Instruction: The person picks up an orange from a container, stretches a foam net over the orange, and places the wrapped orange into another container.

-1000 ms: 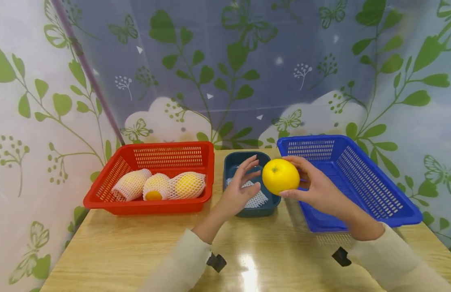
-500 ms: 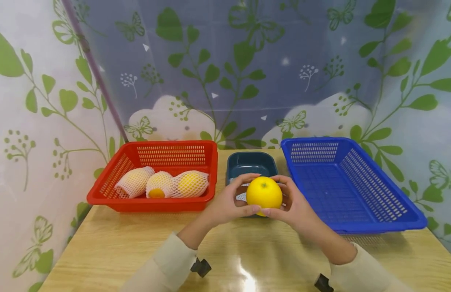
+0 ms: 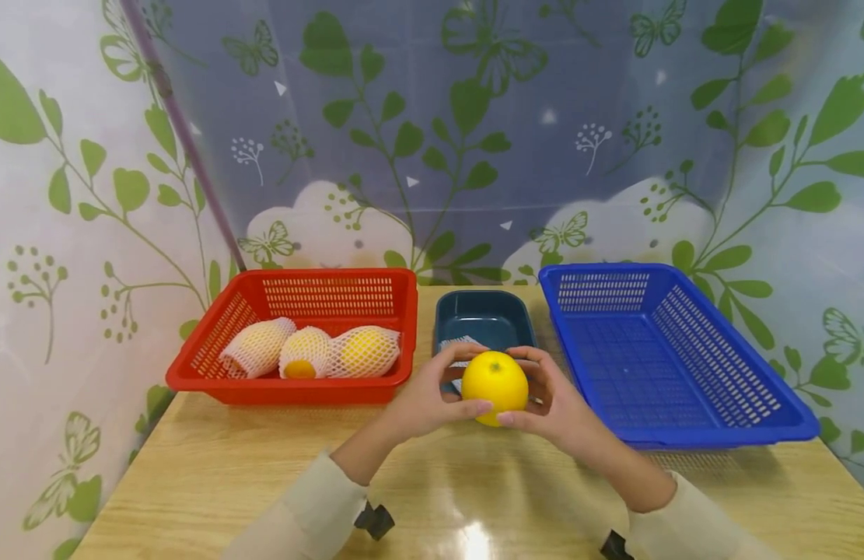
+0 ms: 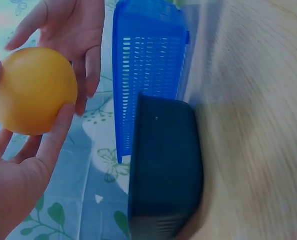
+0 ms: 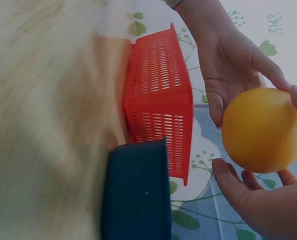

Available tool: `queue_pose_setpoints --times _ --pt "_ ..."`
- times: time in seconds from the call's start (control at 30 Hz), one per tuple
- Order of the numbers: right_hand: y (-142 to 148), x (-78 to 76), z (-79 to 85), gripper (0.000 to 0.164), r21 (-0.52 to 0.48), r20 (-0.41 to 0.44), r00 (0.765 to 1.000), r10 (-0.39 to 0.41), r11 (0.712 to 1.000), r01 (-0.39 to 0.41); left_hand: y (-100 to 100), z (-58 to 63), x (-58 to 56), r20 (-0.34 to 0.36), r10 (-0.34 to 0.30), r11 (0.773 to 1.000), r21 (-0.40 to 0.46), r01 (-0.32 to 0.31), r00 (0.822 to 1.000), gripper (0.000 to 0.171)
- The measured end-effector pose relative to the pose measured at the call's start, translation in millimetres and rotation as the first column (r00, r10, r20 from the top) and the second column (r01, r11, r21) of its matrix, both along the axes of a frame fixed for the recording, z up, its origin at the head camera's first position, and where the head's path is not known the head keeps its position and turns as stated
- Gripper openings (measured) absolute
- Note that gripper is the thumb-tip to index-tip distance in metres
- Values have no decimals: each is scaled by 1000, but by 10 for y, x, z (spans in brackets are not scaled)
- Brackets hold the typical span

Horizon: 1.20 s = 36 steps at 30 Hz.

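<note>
A round yellow citrus fruit (image 3: 494, 386), with a small stem mark on top, is held above the table in front of a dark teal container (image 3: 494, 320). My left hand (image 3: 423, 400) grips its left side, thumb in front and fingers curved behind. From the other side my right hand (image 3: 561, 406) holds it in the same way, the two thumbs close together. Both wrist views show the fruit (image 4: 36, 91) between the hands, bare of any wrapping. White foam netting (image 3: 463, 344) lies in the container, partly hidden behind the hands and fruit.
On the left stands a red basket (image 3: 292, 394) with foam-netted yellow fruits (image 3: 365, 354) in it. A larger blue basket (image 3: 617, 373) is on the right, with nothing seen inside. Patterned cloth (image 3: 432, 140) hangs behind the wooden table (image 3: 264, 474).
One second ago only my right hand held the fruit, farther right, with the left hand apart from it. Both hands now hold it, lower and farther left, nearer the body.
</note>
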State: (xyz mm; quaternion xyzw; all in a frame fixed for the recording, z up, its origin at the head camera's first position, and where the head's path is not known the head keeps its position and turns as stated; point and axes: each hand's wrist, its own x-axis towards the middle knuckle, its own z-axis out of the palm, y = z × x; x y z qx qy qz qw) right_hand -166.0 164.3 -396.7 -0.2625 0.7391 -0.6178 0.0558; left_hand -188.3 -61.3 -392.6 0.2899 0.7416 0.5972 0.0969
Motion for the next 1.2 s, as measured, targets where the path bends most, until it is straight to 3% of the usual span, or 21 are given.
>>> queue_pose_setpoints --times 0.23,0.43,0.8,1.2 --pt "-1 -12 -150 69 46 -39 999 20 999 -18 -47 -135 25 58 15 998 -57 -12 998 61" --pt "-29 4 -302 65 70 18 999 43 997 -44 -73 -292 80 83 30 993 -118 -20 996 60" --pt "-37 6 -487 64 129 93 987 130 981 -141 -94 -494 164 69 46 968 -249 -28 997 56" --pt "-23 -39 -600 64 197 98 984 148 966 -165 -64 -608 160 71 49 966 -259 -29 996 54"
